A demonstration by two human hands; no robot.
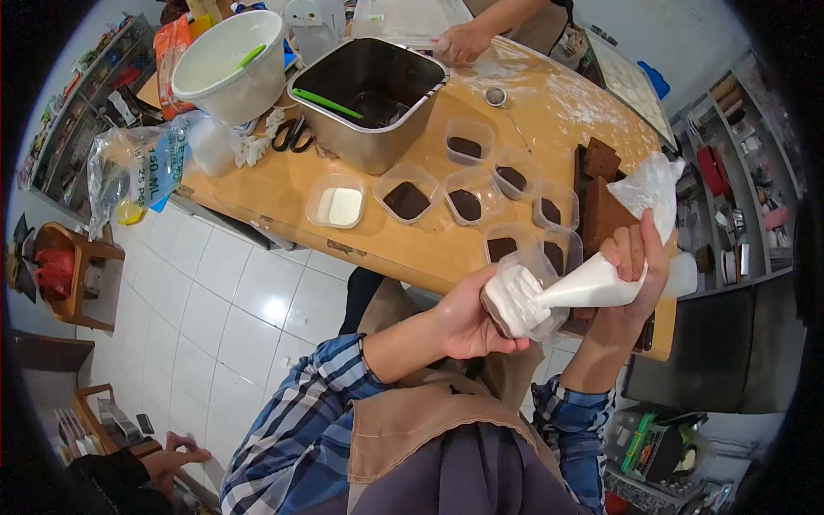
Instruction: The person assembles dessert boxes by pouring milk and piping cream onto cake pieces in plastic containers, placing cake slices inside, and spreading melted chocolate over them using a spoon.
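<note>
At the table (403, 247), the left hand (468, 319), half closed with some fingers apparently hidden, holds the cup (541, 324), probably light, flexible and best gripped by its sides; the bag (590, 285), likely soft and slippery, is gripped at its fuller part in the closed right hand (639, 262).

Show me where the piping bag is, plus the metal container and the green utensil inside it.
Piping bag (596, 285): head view, on its filled white cone.
Metal container (352, 139): head view, on its outer side wall.
Green utensil (328, 104): head view, midway along its visible length.
</note>
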